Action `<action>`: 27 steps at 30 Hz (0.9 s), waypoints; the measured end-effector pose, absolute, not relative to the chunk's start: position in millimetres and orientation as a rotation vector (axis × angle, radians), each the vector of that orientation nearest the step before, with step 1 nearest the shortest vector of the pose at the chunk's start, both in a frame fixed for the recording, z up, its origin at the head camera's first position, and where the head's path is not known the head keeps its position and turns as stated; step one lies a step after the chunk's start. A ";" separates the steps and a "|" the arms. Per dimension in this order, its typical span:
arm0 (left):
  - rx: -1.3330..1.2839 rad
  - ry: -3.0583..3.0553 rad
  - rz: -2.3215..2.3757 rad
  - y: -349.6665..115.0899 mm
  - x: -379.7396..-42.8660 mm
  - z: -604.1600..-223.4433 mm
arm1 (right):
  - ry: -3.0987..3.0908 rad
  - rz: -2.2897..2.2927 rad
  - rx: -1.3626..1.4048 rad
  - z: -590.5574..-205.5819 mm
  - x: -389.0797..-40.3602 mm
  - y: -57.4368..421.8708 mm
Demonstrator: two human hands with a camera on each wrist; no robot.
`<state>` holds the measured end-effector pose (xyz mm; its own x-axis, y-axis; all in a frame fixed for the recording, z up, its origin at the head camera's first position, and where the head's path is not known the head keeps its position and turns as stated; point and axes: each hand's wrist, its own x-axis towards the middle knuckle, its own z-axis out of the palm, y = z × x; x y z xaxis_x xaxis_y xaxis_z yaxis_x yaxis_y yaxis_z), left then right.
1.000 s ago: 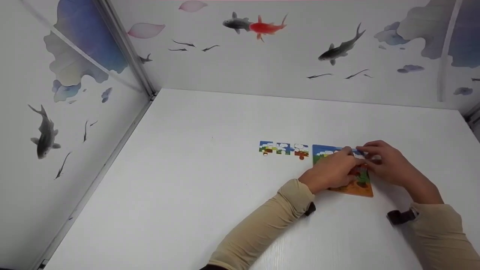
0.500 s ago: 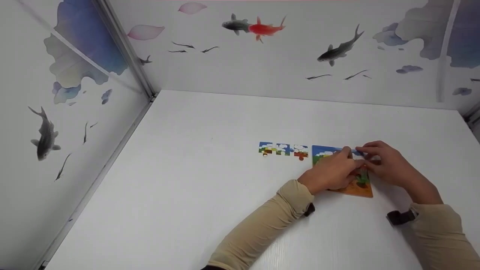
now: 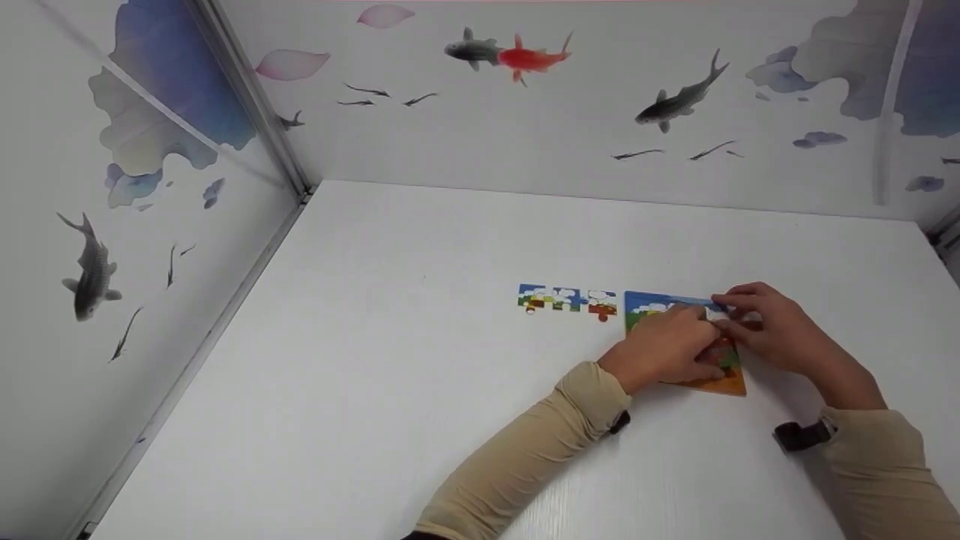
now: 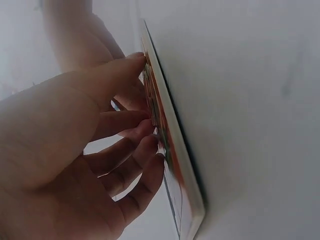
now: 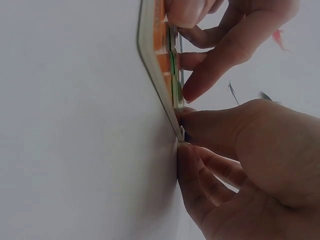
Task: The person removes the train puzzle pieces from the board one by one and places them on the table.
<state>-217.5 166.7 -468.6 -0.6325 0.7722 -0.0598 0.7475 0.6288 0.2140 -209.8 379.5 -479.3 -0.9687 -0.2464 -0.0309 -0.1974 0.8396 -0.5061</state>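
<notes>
A square jigsaw puzzle board with a colourful picture lies flat on the white table, partly hidden under both hands. My left hand reaches over it from the left. In the left wrist view its thumb and fingertips touch the pieces on the board's face. At the right edge, my right hand holds the board. The right wrist view shows that thumb on the face and a finger against the edge. Three loose jigsaw pieces lie in a row left of the board.
White table surface stretches left of the board and in front of it. A back wall and a left wall, both printed with fish, border the table. Each wrist wears a dark strap, such as the right one.
The left hand's fingers have shifted slightly toward the person over the board, with the index finger lower. The right hand stays at the edge, and the loose pieces have not moved.
</notes>
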 end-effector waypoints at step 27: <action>1.416 2.484 0.617 129.5 -223.8 -448.4 | 2.943 -0.768 -0.354 -479.2 -209.4 380.0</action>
<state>-223.8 129.5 -448.4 -0.5137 0.8577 0.0194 0.7670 0.4490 0.4583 -209.4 380.0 -479.2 -0.9702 -0.2418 -0.0179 -0.2022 0.8476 -0.4906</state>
